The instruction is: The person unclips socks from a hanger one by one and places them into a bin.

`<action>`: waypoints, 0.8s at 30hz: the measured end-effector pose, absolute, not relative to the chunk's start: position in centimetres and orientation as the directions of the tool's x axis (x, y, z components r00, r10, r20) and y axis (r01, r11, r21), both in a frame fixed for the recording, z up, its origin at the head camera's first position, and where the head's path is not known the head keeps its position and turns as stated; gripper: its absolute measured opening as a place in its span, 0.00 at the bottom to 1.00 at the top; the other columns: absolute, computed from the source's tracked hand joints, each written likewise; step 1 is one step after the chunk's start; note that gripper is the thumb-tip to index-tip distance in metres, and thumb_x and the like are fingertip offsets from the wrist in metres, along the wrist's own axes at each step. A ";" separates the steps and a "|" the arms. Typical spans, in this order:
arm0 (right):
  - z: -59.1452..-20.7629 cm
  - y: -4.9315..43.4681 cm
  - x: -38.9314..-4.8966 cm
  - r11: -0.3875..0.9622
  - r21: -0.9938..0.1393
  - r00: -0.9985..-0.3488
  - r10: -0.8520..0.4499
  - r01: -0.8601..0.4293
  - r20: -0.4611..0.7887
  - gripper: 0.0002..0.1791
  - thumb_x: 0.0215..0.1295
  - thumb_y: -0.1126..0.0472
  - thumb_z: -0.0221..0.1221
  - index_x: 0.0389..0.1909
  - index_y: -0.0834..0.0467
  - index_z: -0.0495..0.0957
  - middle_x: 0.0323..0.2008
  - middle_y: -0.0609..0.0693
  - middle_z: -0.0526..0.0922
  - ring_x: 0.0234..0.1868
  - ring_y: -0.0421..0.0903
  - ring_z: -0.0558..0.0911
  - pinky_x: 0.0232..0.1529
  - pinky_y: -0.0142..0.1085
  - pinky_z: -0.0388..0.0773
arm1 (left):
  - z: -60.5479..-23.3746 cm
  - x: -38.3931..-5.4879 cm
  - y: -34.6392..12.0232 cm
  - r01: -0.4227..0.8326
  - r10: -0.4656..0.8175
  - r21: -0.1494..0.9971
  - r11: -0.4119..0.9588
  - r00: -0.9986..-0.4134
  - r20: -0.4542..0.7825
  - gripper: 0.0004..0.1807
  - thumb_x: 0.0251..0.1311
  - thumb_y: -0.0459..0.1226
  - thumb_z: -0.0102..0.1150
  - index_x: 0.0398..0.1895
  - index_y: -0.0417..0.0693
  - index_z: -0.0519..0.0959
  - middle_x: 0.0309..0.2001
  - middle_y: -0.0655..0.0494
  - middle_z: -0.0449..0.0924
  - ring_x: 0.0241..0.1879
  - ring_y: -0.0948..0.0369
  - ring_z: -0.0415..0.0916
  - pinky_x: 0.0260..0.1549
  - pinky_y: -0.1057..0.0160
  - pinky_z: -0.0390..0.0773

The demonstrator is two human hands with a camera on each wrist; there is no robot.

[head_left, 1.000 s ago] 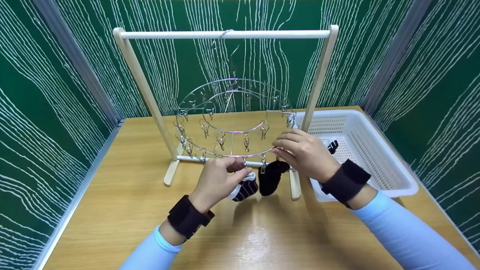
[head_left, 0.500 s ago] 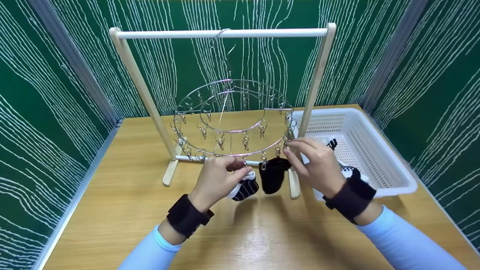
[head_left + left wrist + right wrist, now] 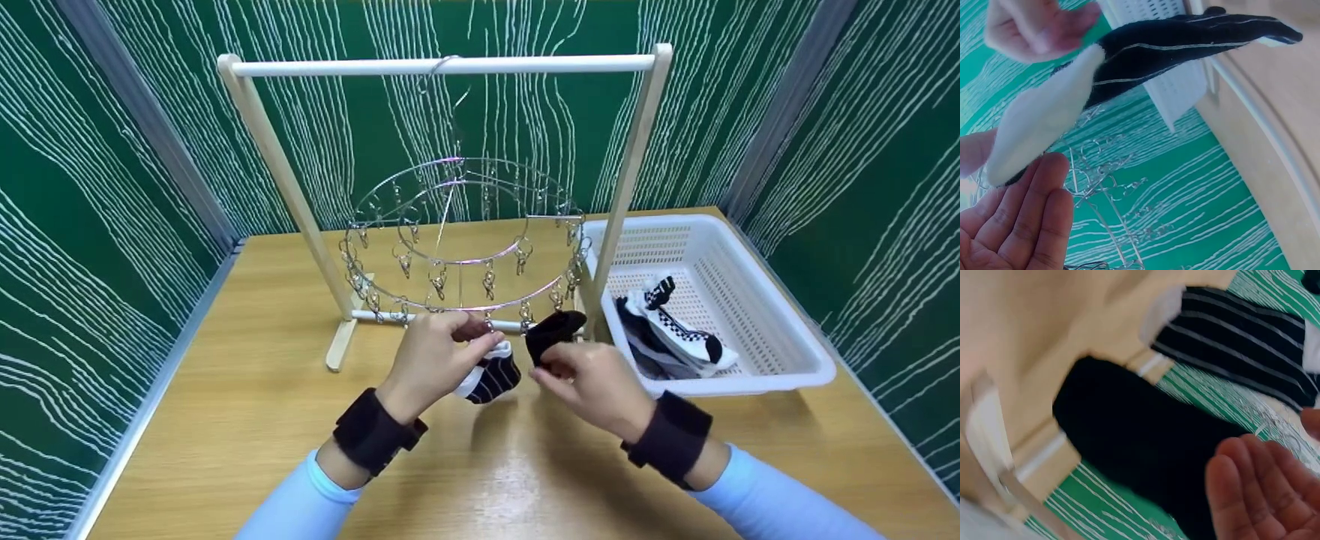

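Note:
A black-and-white striped sock (image 3: 495, 377) hangs at the front of a round metal clip hanger (image 3: 469, 308). My left hand (image 3: 435, 360) pinches it at its white cuff (image 3: 1044, 121), right by a clip, thumb on one side and fingers on the other. Just right of it a black sock (image 3: 551, 332) hangs from the front clips. My right hand (image 3: 600, 382) is beside that sock and overlaps its lower part in the head view. The right wrist view shows the right fingers (image 3: 1264, 495) bent slightly, thumb apart, with nothing between them.
The hanger hooks over the white bar (image 3: 525, 66) of a wooden stand (image 3: 274, 157). Several clips dangle around both rings. At the right, a white basket (image 3: 780, 300) holds several socks (image 3: 679, 337). Green walls (image 3: 300, 150) surround the wooden table (image 3: 225, 420).
My right hand has left the clips at the hanger's right front and come down and left to the black sock. The basket's socks are uncovered. My left hand stays put.

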State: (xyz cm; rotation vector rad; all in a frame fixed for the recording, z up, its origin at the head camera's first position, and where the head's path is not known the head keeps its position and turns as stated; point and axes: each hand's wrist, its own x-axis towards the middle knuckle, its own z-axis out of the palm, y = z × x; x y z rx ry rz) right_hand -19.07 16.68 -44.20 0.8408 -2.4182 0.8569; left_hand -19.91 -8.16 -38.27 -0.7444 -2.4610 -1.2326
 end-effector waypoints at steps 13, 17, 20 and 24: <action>-46.2 14.9 -21.5 0.549 -0.701 -0.856 -0.488 -0.455 0.173 0.24 0.65 0.59 0.76 0.56 0.68 0.84 0.54 0.67 0.89 0.57 0.65 0.89 0.61 0.56 0.86 | -38.2 -19.9 -8.2 0.558 0.297 0.656 0.508 -0.828 0.475 0.07 0.68 0.38 0.75 0.35 0.43 0.90 0.33 0.52 0.93 0.35 0.57 0.91 0.43 0.58 0.91; -46.5 14.5 -22.3 0.490 -0.771 -0.843 -0.526 -0.407 0.110 0.21 0.67 0.59 0.74 0.55 0.67 0.84 0.54 0.65 0.89 0.59 0.65 0.88 0.65 0.59 0.84 | -38.2 -19.9 -8.1 0.558 0.293 0.654 0.510 -0.828 0.478 0.06 0.67 0.37 0.75 0.35 0.42 0.90 0.33 0.52 0.93 0.34 0.58 0.91 0.42 0.59 0.91; -46.8 14.2 -22.6 0.423 -0.813 -0.821 -0.560 -0.400 0.112 0.14 0.68 0.63 0.72 0.50 0.65 0.85 0.48 0.61 0.92 0.51 0.56 0.91 0.59 0.50 0.88 | -38.2 -19.9 -8.1 0.561 0.296 0.657 0.504 -0.827 0.478 0.06 0.67 0.36 0.74 0.35 0.42 0.90 0.33 0.51 0.93 0.34 0.57 0.91 0.42 0.59 0.91; -47.1 13.9 -22.8 0.379 -0.830 -0.809 -0.571 -0.410 0.139 0.07 0.70 0.65 0.70 0.43 0.66 0.87 0.38 0.58 0.93 0.37 0.43 0.89 0.44 0.31 0.87 | -38.1 -19.9 -8.0 0.569 0.303 0.655 0.496 -0.821 0.484 0.07 0.68 0.36 0.74 0.35 0.41 0.90 0.33 0.50 0.93 0.35 0.56 0.91 0.43 0.57 0.91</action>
